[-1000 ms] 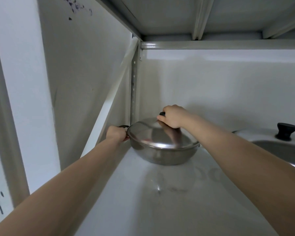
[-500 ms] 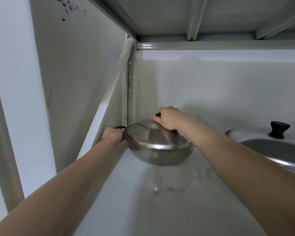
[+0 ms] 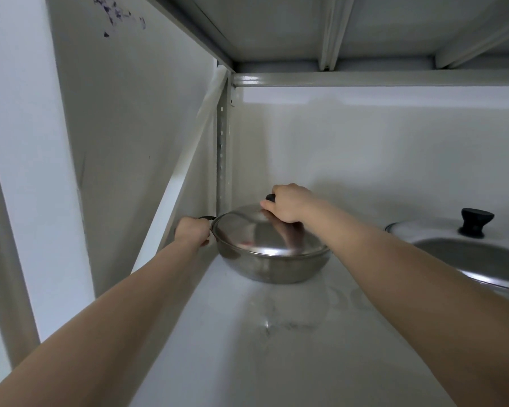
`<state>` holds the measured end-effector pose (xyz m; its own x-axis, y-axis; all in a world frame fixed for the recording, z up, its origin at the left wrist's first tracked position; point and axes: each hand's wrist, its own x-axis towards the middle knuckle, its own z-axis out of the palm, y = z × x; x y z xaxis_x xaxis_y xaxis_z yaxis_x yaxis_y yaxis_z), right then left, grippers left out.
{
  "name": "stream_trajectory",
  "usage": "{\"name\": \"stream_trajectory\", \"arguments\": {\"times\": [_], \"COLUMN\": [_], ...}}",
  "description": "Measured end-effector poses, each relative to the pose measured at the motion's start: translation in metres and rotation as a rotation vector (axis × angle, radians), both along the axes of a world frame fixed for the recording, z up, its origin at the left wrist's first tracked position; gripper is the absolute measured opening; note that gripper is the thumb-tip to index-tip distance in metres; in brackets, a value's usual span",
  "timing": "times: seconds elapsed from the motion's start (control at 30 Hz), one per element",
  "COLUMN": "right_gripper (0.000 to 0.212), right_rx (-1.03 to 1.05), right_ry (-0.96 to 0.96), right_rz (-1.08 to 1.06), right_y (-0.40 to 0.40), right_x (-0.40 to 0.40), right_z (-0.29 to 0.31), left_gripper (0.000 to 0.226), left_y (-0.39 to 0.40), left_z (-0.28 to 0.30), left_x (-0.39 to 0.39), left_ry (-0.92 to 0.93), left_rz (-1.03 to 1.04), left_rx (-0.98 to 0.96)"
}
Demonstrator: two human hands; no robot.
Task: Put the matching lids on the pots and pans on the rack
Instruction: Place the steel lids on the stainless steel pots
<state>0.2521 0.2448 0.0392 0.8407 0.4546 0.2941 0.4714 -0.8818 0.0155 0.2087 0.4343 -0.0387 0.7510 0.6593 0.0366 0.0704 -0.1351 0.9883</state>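
Note:
A round steel pan [image 3: 274, 267] sits in the back left corner of the white rack shelf [image 3: 276, 348]. A domed steel lid [image 3: 256, 233] lies on top of it. My right hand [image 3: 287, 204] is closed around the lid's black knob [image 3: 270, 197], which mostly hides under my fingers. My left hand [image 3: 192, 232] grips the pan's dark side handle [image 3: 207, 218] at its left rim. At the right edge stands a larger grey pan [image 3: 479, 259] with a lid [image 3: 423, 230] resting on it, topped by a black knob [image 3: 476, 222].
The rack's perforated upright post [image 3: 222, 148] stands just behind the small pan. An upper shelf [image 3: 365, 30] hangs low overhead. A white wall [image 3: 379, 148] closes off the back, and a diagonal brace [image 3: 185, 171] runs along the left side.
Both hands keep their holds on the knob and the handle. The view has shifted slightly; the pan and lid stay in the same corner.

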Motion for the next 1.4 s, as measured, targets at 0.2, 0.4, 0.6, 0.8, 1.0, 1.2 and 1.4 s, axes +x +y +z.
{"name": "stream_trajectory", "arguments": {"times": [0.2, 0.4, 0.6, 0.8, 1.0, 1.2, 1.4], "right_gripper": [0.058, 0.054, 0.050, 0.055, 0.056, 0.055, 0.058], "right_rx": [0.082, 0.066, -0.017, -0.105, -0.131, -0.123, -0.046], "right_ry": [-0.045, -0.117, -0.156, -0.164, -0.161, -0.147, -0.143], "right_rz": [0.026, 0.112, 0.080, 0.027, 0.022, 0.054, 0.142], "right_y": [-0.022, -0.065, -0.101, -0.125, -0.138, -0.156, -0.175], "right_x": [-0.022, -0.095, -0.179, -0.230, -0.268, -0.322, -0.392], "right_z": [0.026, 0.029, -0.003, -0.023, -0.036, -0.051, -0.077], "left_gripper": [0.058, 0.053, 0.051, 0.049, 0.055, 0.051, 0.046], "left_y": [-0.026, -0.073, -0.082, -0.084, -0.097, -0.116, -0.134], "left_z": [0.033, 0.073, 0.069, 0.046, 0.031, 0.008, -0.025], "left_x": [-0.036, -0.092, -0.163, -0.219, -0.253, -0.315, -0.401], "left_ry": [0.009, -0.016, -0.059, -0.092, -0.085, -0.013, 0.022], "left_rz": [0.036, -0.191, -0.359, -0.437, -0.443, -0.399, -0.348], "left_rx": [0.502, 1.032, 1.334, 1.460, 1.485, 1.467, 1.411]}}
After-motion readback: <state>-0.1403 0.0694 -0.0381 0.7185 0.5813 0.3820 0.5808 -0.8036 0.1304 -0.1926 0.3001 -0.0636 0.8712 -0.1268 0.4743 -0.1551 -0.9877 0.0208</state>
